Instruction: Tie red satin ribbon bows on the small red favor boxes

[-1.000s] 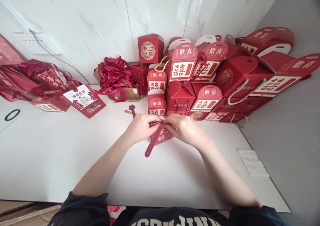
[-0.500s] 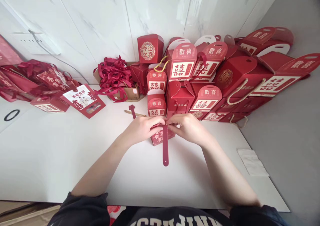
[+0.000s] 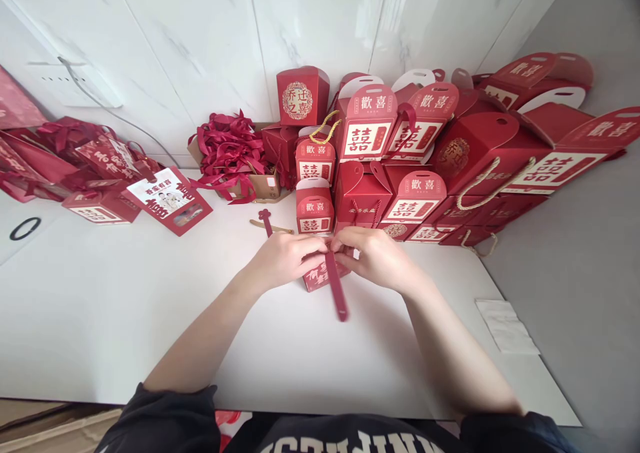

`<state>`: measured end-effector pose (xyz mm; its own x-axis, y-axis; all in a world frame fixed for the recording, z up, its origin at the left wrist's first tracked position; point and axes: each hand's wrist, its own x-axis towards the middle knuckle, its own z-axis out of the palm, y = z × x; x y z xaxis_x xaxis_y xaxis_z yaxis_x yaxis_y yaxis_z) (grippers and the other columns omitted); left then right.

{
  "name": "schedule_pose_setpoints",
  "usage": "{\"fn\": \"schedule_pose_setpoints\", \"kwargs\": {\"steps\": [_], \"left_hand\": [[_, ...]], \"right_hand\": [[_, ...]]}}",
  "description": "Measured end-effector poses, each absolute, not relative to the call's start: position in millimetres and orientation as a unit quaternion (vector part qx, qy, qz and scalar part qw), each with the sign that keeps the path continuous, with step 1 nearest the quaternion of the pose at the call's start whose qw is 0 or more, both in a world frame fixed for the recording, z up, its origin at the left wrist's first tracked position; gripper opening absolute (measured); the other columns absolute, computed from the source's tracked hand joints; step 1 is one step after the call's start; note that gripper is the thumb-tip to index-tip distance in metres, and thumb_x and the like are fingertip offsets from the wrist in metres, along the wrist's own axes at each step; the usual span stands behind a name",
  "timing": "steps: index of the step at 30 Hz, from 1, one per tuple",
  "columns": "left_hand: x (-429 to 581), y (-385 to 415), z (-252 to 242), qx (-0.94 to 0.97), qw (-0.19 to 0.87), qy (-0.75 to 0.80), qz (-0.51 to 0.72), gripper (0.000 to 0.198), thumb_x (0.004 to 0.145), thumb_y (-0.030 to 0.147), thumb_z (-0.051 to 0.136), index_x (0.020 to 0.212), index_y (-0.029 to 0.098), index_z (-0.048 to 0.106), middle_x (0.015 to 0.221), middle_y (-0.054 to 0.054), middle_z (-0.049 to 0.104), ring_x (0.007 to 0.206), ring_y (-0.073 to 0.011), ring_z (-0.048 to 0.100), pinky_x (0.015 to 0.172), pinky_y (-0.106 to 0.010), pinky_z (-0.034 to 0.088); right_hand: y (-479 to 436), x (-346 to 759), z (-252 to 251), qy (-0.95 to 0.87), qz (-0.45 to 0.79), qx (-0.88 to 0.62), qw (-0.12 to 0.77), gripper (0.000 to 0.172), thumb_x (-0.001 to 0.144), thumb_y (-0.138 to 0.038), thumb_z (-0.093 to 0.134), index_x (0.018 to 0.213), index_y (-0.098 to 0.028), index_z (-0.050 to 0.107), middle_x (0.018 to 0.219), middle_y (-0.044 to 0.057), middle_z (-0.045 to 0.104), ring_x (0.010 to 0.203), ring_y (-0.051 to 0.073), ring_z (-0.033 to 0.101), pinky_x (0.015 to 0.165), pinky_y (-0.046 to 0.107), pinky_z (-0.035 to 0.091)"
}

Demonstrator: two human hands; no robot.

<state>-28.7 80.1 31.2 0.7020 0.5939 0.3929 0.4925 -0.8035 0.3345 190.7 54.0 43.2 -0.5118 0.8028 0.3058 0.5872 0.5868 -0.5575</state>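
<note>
A small red gift box [image 3: 314, 279] with pale lettering stands on the table in front of me. Both hands meet at its top, fingertips nearly touching. My left hand [image 3: 293, 254] is closed, pinching the box's top edge from the left. On the right side my right hand [image 3: 373, 253] is closed too, its thumb and forefinger pinched where a dark red strap [image 3: 338, 291] meets the box. The strap's free end hangs toward me, slanting right and slightly blurred. What exactly lies between the fingertips is hidden. Beyond my left hand lies another red strap with a flower-shaped end [image 3: 265, 219].
Stacked red gift boxes [image 3: 363, 199] fill the back right, up to the grey wall. A cardboard box [image 3: 265, 185] of red ribbons [image 3: 227, 149] stands behind. Red bags and a printed card box [image 3: 170, 199] sit left. A white paper [image 3: 507, 326] lies at right; a black ring [image 3: 25, 229] far left.
The strap's free end has swung to the right and up, from hanging straight toward me to a slant. Both hands stay at the box top, with only slight finger movement.
</note>
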Motion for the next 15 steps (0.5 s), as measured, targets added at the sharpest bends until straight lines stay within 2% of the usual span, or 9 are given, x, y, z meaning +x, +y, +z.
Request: {"fn": "schedule_pose_setpoints", "kwargs": {"steps": [5,9,12,15], "left_hand": [[-29.0,82.4,30.5,0.914,0.122,0.278,0.269,0.013,0.091,0.022,0.058,0.095,0.020,0.070,0.102,0.000,0.076,0.077,-0.0146,0.072,0.070,-0.024,0.052],[-29.1,82.4,31.0,0.913,0.123,0.282,0.266,0.017,0.093,0.027,0.056,0.090,0.020,0.071,0.095,-0.002,0.077,0.070,-0.0138,0.070,0.064,-0.023,0.049],[-29.7,82.4,30.2,0.912,0.123,0.288,0.265,0.017,0.093,0.027,0.056,0.086,0.020,0.070,0.095,-0.001,0.076,0.071,-0.0134,0.069,0.063,-0.023,0.047],[-30.0,82.0,31.4,0.914,0.144,0.294,0.239,0.017,0.094,0.026,0.053,0.090,0.021,0.068,0.091,-0.001,0.075,0.070,-0.0121,0.066,0.065,-0.022,0.045]], "right_hand": [[54.9,197.8,42.9,-0.860,0.214,-0.374,0.274,0.008,0.089,-0.015,0.060,0.096,-0.019,0.063,0.092,0.002,0.069,0.079,0.015,0.065,0.074,0.026,0.049],[56.8,198.4,41.2,-0.850,0.239,-0.351,0.313,0.011,0.089,-0.015,0.062,0.098,-0.020,0.063,0.096,0.003,0.070,0.083,0.015,0.067,0.076,0.025,0.051],[58.7,197.5,39.4,-0.858,0.224,-0.322,0.332,0.007,0.091,-0.017,0.061,0.096,-0.019,0.065,0.097,0.004,0.071,0.084,0.016,0.067,0.077,0.026,0.052],[59.8,197.8,37.9,-0.860,0.208,-0.325,0.334,0.008,0.092,-0.020,0.059,0.096,-0.019,0.066,0.095,0.005,0.071,0.081,0.016,0.067,0.074,0.027,0.052]]}}
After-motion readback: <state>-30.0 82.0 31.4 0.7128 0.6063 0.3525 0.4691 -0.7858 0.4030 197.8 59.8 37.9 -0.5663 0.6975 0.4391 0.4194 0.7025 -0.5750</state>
